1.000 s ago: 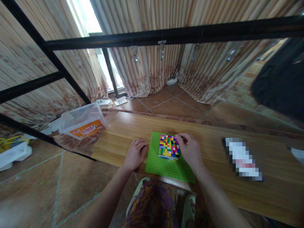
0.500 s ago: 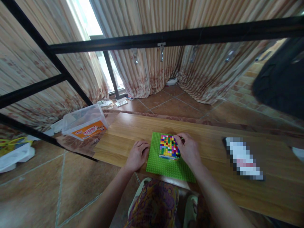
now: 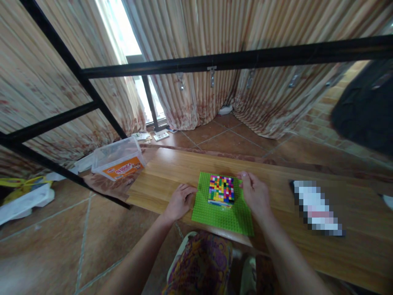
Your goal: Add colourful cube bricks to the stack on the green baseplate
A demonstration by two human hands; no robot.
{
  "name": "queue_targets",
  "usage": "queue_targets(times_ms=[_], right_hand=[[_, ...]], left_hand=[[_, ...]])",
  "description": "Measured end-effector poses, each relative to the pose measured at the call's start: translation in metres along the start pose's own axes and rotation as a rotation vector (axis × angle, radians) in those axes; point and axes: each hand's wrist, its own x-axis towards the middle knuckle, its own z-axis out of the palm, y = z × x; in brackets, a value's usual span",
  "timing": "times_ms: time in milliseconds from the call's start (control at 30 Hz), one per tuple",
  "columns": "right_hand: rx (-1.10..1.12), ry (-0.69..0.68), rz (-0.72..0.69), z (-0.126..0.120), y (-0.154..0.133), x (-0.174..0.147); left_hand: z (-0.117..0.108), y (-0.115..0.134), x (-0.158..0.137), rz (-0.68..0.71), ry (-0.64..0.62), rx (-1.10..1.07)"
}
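Note:
A green studded baseplate [image 3: 222, 223] lies on the wooden bench. On it stands a square block of small multicoloured building bricks [image 3: 221, 189], several layers thick. My left hand [image 3: 180, 201] rests at the plate's left edge, fingers curled in and the fingertips against that edge. To the right of the brick block, my right hand [image 3: 257, 193] is over the plate's right edge, apart from the bricks. Its fingers are bent and its thumb and forefinger are close together. Whatever they may hold is too small or hidden to make out.
The wooden bench [image 3: 282, 213] extends to the right, where a pixelated dark-edged object [image 3: 316, 209] lies. A clear plastic box with an orange label [image 3: 124, 168] is beyond the bench's left end. A black metal bar [image 3: 227, 62] crosses before the curtains [image 3: 211, 32].
My right hand has lifted off the brick block's upper right corner and shifted right. My left hand stays at the plate's edge. The camera view has moved slightly.

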Motion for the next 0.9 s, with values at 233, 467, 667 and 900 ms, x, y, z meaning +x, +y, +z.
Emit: queue_targets(times_ms=[233,467,667,900], right_hand=[[-0.053,-0.014,-0.118,-0.006,-0.009,-0.006],[0.129,-0.060,-0.245,-0.008,-0.027,-0.015],[0.326,-0.306,-0.331,-0.002,-0.038,-0.028],[0.389,-0.337,-0.313,-0.003,-0.044,-0.035]], left_hand=[[-0.001,0.001,0.000,-0.073,0.114,0.019],[0.002,0.040,0.015,-0.342,0.367,-0.522],[0.009,0.087,0.033,-0.475,0.267,-0.945],[0.012,0.102,0.038,-0.530,0.268,-1.045]])
